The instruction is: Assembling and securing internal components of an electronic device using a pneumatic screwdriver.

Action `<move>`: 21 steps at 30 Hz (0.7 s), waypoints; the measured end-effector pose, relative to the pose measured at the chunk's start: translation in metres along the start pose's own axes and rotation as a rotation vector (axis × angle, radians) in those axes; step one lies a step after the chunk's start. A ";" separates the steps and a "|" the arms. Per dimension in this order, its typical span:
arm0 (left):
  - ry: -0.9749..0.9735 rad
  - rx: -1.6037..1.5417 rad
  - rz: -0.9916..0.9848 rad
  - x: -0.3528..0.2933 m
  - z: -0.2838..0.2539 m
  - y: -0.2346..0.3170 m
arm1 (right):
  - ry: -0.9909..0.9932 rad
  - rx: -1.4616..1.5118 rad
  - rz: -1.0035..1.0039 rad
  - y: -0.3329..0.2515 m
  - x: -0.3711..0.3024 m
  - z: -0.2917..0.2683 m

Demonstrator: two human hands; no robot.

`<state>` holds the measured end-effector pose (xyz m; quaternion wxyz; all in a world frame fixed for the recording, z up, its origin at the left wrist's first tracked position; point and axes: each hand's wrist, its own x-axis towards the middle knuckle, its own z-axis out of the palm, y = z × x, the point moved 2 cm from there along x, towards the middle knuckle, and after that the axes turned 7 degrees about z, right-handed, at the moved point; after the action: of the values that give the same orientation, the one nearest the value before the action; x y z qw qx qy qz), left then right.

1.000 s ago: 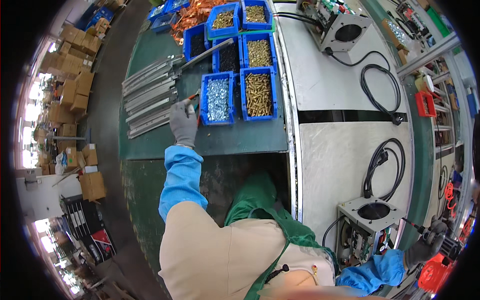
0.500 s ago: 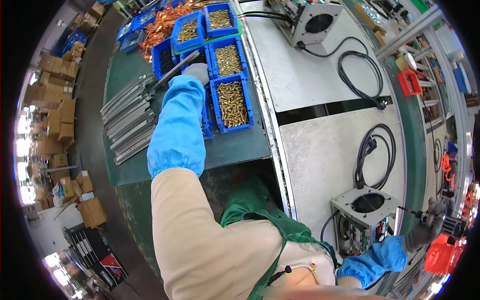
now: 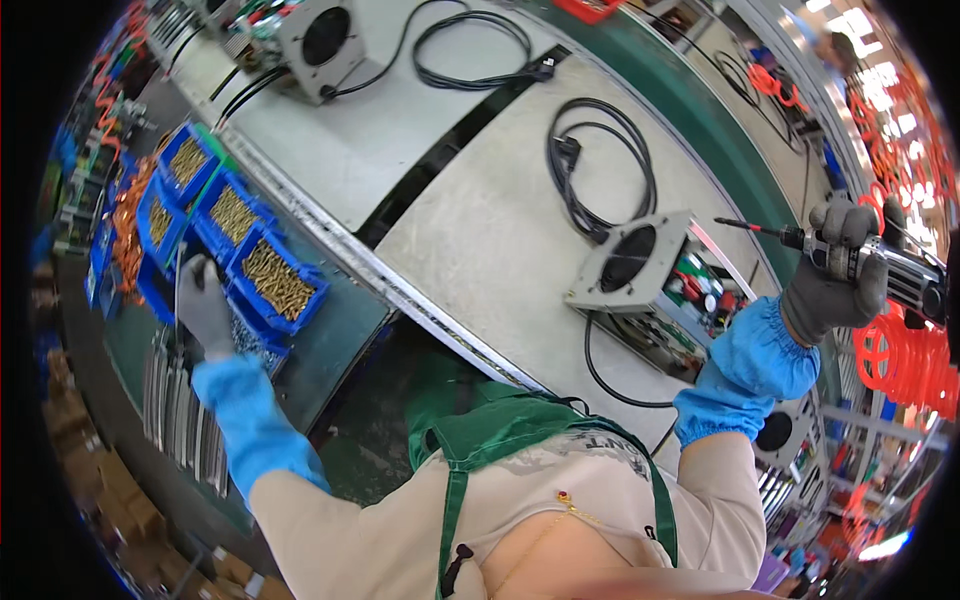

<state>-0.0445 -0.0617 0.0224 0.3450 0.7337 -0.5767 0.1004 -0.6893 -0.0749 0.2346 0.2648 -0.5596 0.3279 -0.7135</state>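
Note:
My left hand (image 3: 205, 305), in a grey glove, is at the blue parts bins at the left. Its fingers are closed on a narrow metal strip (image 3: 180, 285), which is partly hidden by the hand. More metal strips (image 3: 185, 425) lie in a stack below it. A blue bin of brass screws (image 3: 275, 280) is just right of that hand. My right hand (image 3: 840, 265), also gloved, is raised at the right, wrapped round a power screwdriver (image 3: 912, 278). The driver's bit points left, above the grey metal housing (image 3: 590, 285) with a round opening and circuit boards inside.
A coiled black cable (image 3: 652, 165) lies on the pale worktop (image 3: 470, 225) beyond the housing. Farther left stands a second housing (image 3: 350, 55) with its own coiled cable (image 3: 418, 60). Red coiled hose (image 3: 905, 365) hangs at the right. Orange copper-coloured parts (image 3: 125, 230) lie behind the bins.
The view has swung to the right, so the bins now sit farther left. My right hand has risen with the screwdriver. My left hand stays at the bins with the metal strip.

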 end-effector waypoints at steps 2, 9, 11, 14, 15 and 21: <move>-0.060 -0.290 0.014 -0.045 0.010 0.047 | -0.078 0.083 -0.023 -0.014 -0.008 0.002; -0.479 -0.049 0.301 -0.151 0.065 0.115 | -0.109 0.151 -0.061 -0.041 -0.036 -0.007; -0.414 -0.047 0.329 -0.151 0.064 0.115 | -0.169 0.226 -0.056 -0.045 -0.043 -0.012; -0.435 -0.007 0.212 -0.137 0.050 0.135 | -0.221 0.281 -0.056 -0.053 -0.049 -0.019; -0.374 -0.043 0.282 -0.126 0.047 0.153 | -0.238 0.319 -0.067 -0.057 -0.051 -0.019; -0.856 -1.426 -0.340 -0.132 0.049 0.329 | -0.148 0.561 -0.051 -0.054 -0.073 -0.005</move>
<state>-0.3992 -0.0211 0.0427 0.4873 0.3921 -0.4649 -0.6266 -0.6777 0.0148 0.2293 0.4145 -0.5231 0.0834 -0.7400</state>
